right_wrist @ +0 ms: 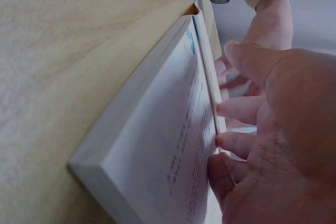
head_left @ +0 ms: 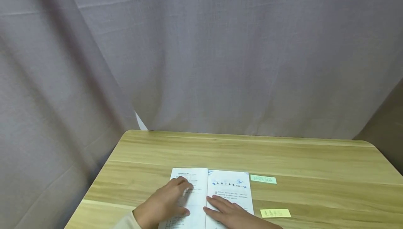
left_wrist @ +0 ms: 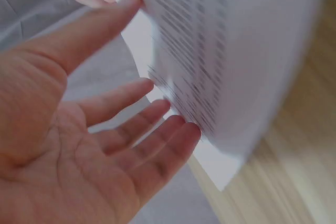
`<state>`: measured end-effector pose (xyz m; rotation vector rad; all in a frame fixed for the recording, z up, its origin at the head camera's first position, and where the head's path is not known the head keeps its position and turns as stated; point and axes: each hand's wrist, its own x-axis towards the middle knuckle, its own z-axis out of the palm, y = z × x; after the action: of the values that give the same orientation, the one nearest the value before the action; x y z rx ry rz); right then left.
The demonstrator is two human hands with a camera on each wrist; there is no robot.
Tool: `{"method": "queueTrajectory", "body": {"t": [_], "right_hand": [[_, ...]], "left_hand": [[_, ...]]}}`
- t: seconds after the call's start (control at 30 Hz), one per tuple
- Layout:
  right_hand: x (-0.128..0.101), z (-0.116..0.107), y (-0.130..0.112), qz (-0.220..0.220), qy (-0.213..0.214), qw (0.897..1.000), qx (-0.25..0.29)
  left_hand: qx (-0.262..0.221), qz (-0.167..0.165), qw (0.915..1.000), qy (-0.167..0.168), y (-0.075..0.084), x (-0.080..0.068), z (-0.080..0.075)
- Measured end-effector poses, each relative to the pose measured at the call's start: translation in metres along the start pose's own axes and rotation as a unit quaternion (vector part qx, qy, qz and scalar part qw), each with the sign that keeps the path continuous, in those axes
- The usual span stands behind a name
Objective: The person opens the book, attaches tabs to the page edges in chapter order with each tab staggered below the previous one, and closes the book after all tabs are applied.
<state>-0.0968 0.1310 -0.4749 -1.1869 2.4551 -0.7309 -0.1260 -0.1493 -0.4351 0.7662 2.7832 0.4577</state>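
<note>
On the bench (head_left: 327, 176) lies a spread book (head_left: 198, 196), probably fairly heavy, its pages limp and easily creased (best held by the outer edges). The left hand (head_left: 165, 200) hovers at the left page, fingers loose, grasping nothing; the right hand's (head_left: 235, 215) ungripping fingers rest beside the gutter. Rightward lie a yellow note (head_left: 275, 213) and green note (head_left: 263, 179).

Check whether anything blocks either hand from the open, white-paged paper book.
Nothing visible does: the right hand rests on the open book and the left hand is at its left page. The green rectangular paper slip and yellow rectangular paper slip lie to its right.
</note>
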Motion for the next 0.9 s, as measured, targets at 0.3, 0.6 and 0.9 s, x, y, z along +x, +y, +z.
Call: {"method": "queueTrajectory", "body": {"t": [0.3,0.6,0.9], "right_hand": [[-0.007,-0.004,-0.002,0.014,0.0,1.0,-0.027],[-0.029,-0.002,0.013,-0.012,0.071,0.986,-0.147],[-0.047,-0.007,0.018,0.05,0.084,0.985,-0.145]], "left_hand": [[0.044,0.033,0.9969,-0.056,0.024,0.012,0.0],[0.101,0.036,0.9909,-0.082,0.028,0.015,0.0],[0.096,0.036,0.9917,-0.077,0.03,0.019,0.0]]}}
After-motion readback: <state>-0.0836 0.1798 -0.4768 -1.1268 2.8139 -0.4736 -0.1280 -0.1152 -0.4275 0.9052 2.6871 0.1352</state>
